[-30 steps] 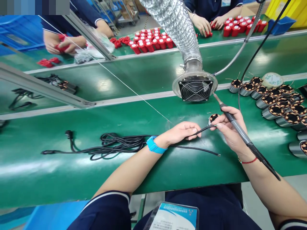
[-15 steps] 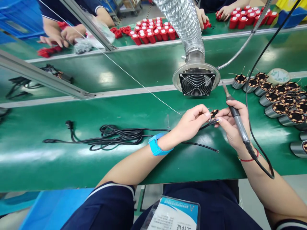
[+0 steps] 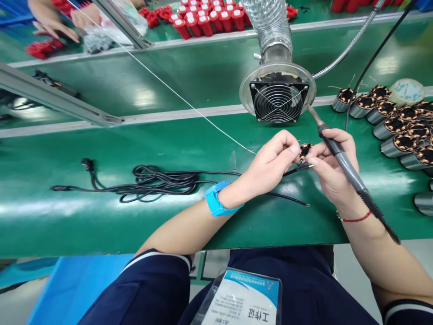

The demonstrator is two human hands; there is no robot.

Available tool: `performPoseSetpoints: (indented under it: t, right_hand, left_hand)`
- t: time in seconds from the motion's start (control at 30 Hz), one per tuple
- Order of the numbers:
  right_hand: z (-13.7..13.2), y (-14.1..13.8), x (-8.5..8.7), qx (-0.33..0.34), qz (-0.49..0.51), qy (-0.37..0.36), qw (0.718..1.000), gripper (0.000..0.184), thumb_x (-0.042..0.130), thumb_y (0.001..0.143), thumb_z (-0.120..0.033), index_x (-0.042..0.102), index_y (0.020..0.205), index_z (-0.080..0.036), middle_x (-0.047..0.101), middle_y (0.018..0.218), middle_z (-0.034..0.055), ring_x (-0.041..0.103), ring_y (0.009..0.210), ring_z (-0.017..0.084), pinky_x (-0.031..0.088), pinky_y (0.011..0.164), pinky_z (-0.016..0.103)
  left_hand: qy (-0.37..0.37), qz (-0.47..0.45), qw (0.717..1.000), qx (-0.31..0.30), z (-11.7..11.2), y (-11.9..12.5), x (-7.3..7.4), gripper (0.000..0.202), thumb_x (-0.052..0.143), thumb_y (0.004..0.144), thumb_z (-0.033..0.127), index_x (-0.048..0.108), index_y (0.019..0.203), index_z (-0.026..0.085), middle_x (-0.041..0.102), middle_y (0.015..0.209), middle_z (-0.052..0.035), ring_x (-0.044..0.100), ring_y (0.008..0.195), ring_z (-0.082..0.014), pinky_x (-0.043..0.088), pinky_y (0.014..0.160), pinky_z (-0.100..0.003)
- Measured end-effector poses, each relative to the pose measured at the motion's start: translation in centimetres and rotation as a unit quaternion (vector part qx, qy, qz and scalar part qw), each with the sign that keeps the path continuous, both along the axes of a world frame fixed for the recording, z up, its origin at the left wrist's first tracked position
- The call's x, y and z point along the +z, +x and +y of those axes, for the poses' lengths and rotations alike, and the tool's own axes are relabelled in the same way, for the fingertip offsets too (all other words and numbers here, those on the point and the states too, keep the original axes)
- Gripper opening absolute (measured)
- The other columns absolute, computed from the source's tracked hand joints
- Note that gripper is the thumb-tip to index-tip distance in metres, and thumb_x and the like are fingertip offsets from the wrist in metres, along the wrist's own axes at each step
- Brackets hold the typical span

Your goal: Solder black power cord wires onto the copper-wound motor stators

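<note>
My right hand holds a soldering iron along the thumb side, tip pointing up and away. Its thumb and fingertips also pinch near the coloured wire ends of a black cable. Close against it, my left hand has thumb and forefinger pressed together; what lies between them is too small to make out. Just behind the fingertips is a motor stator with copper windings, partly hidden by both hands. A coiled black power cord lies left of my left wrist, and a stripped cable end rests below the hands.
A fume extractor fan hangs beyond my hands. Solder wire slants down from the upper left to my left hand. Several stators stand at the right, near a tape roll. Red parts and a co-worker's hands are across the bench.
The view has tilted down and shifted slightly, so the bench things sit higher. Both hands keep close together at the wire ends; the iron's tip now appears nearer the fan's rim.
</note>
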State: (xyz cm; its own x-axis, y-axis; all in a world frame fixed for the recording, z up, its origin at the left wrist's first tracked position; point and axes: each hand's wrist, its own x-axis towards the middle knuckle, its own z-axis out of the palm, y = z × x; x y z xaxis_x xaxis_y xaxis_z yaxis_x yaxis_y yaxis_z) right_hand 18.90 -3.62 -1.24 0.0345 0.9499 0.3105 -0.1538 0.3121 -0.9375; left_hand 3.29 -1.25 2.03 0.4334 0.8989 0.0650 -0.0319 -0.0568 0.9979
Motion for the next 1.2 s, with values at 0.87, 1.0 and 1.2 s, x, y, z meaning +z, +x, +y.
performPoseSetpoints:
  t: [0.87, 1.0, 1.2]
  right_hand:
    - [-1.2, -0.9, -0.4, -0.063, -0.083, 0.04, 0.994, 0.035, 0.068, 0.084, -0.026, 0.051, 0.114, -0.033, 0.064, 0.081, -0.0039, 0.064, 0.071, 0.014, 0.055, 0.066, 0.031]
    - [-0.5, -0.3, -0.9, -0.12, -0.128, 0.016, 0.984, 0.034, 0.066, 0.087, -0.026, 0.053, 0.117, -0.031, 0.07, 0.088, -0.0024, 0.068, 0.08, 0.014, 0.057, 0.076, 0.031]
    - [-0.2, 1.8, -0.6, -0.156, -0.251, 0.003, 0.955, 0.038, 0.057, 0.093, -0.036, 0.053, 0.131, -0.033, 0.072, 0.1, 0.0018, 0.07, 0.075, 0.017, 0.059, 0.076, 0.037]
  left_hand:
    - [-0.124, 0.037, 0.985, -0.115, 1.1, -1.4, -0.4, 0.016, 0.059, 0.082, 0.029, 0.056, 0.075, 0.014, 0.053, 0.061, 0.0038, 0.044, 0.052, -0.0054, 0.033, 0.051, -0.02]
    - [-0.035, 0.089, 0.993, -0.067, 3.2, -0.8, -1.7, 0.01, 0.055, 0.076, 0.019, 0.055, 0.067, 0.014, 0.049, 0.062, 0.0044, 0.041, 0.058, -0.0062, 0.032, 0.057, -0.021]
    - [-0.023, 0.129, 0.991, -0.022, 5.7, -0.4, -3.8, 0.011, 0.052, 0.075, 0.017, 0.056, 0.066, 0.013, 0.049, 0.061, 0.0046, 0.039, 0.059, -0.0071, 0.032, 0.06, -0.023]
